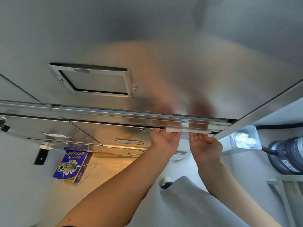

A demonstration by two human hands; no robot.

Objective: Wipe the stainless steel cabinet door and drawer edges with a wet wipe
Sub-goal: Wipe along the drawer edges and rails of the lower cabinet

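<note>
I am looking down the brushed face of the stainless steel cabinet door [164, 46], which fills the upper half of my view. Its lower edge runs as a bright strip from 9 o'clock across to 3 o'clock. A recessed handle [91, 81] sits in the door at about 10 o'clock from centre.

The wet wipe [180, 129] is a white strip folded over that lower edge, a little past 4 o'clock from centre, lying along the metal lip. Both hands are at it from below, palms turned up toward me.

The left hand [165, 140] is at the wipe's left end. Its thumb is against the edge and its fingers are hooked up over the lip onto the wipe, holding it there. The right hand [205, 145] sits just beside it at the wipe's right end. Its fingertips reach the edge, but they are lost behind the lip, so I cannot tell whether it grips the wipe or only presses it.

Below the door edge, toward 7 o'clock, I see further steel drawer fronts [82, 133], one with a small recessed pull [129, 141]. A blue pack [73, 167] lies on the floor at 8 o'clock, with a phone [67, 167] and a white cable on it. At 3 o'clock from the right hand stands a clear tub [246, 138] with white material inside. Beyond the tub is a black cylindrical unit [288, 154] with a cable.
</note>
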